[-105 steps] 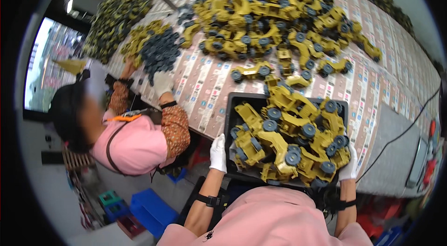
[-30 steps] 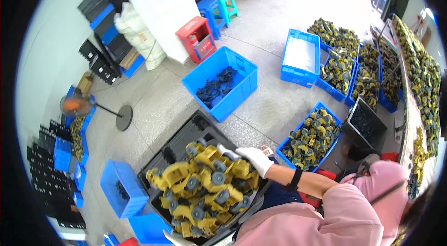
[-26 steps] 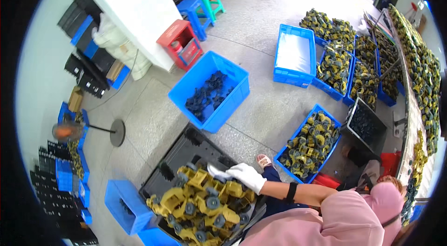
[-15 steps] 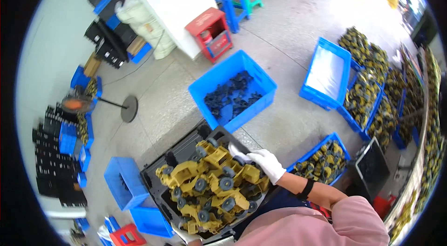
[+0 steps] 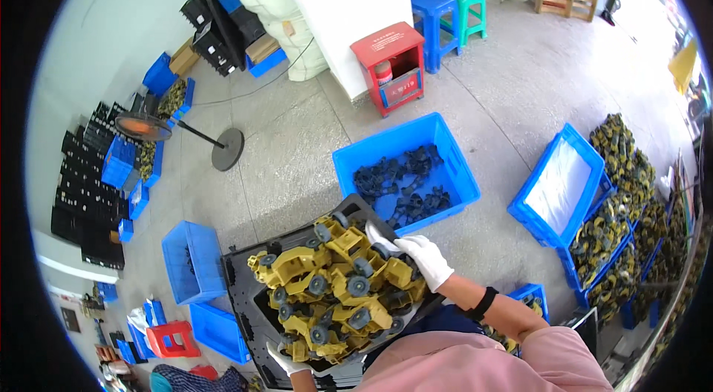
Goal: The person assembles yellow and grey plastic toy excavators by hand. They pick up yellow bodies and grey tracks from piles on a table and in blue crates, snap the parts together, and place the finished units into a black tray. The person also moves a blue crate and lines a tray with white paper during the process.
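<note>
Tray (image 5: 364, 211): black, before the person's torso, heaped above its rim with toys; judged heavy, stiff-walled, apt to spill if tilted. Right hand (image 5: 427, 262) and left hand (image 5: 288, 362): grip clasping the tray at opposite ends, the sound place to hold. Toys (image 5: 297, 267): yellow, apparently hard plastic, likely light singly and slippery. Wheels (image 5: 358, 286): grey, protruding, liable to snag.
</note>
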Demonstrator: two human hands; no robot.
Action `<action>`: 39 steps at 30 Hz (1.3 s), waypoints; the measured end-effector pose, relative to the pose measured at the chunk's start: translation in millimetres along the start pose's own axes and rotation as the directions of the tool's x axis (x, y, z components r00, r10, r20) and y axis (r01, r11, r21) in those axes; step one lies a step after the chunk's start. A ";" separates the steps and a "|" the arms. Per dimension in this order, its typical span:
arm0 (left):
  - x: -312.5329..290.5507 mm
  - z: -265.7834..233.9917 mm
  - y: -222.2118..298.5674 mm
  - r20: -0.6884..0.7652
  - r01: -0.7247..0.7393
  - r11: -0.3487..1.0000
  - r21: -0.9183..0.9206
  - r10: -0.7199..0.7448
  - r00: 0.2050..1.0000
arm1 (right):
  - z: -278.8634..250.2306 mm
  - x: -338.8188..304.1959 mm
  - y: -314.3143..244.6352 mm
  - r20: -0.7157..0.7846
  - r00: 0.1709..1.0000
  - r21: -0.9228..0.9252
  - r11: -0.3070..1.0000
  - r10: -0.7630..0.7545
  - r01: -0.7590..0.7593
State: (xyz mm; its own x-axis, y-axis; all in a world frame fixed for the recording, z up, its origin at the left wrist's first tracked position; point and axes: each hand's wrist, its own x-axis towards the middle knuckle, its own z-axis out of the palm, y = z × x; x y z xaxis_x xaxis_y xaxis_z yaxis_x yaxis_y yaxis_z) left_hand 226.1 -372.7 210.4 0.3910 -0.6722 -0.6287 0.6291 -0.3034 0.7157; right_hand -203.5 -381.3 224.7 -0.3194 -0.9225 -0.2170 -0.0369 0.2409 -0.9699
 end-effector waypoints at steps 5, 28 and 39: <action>-5.3 5.4 -13.3 0.062 -0.072 0.997 -0.014 0.073 0.995 | 5.6 55.5 -0.1 0.146 0.976 -0.169 0.968 -0.162 0.186; -51.8 -12.8 -99.1 -0.703 -0.134 0.957 -0.256 -0.089 0.706 | 116.2 216.6 22.0 0.704 0.710 -0.158 0.976 0.006 0.149; -59.4 -19.9 -146.8 -0.724 -0.113 0.892 -0.437 -0.274 0.633 | 207.8 219.4 97.3 0.703 0.531 -0.132 0.821 0.473 -0.556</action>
State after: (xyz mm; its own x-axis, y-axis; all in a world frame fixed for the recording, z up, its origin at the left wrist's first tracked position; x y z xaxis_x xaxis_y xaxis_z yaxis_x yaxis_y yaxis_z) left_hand 123.8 -274.8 136.6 0.5613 0.1472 -0.8144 0.8107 0.1001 0.5768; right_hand -80.4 -622.9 59.7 0.4790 -0.5881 -0.6517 0.0218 0.7501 -0.6609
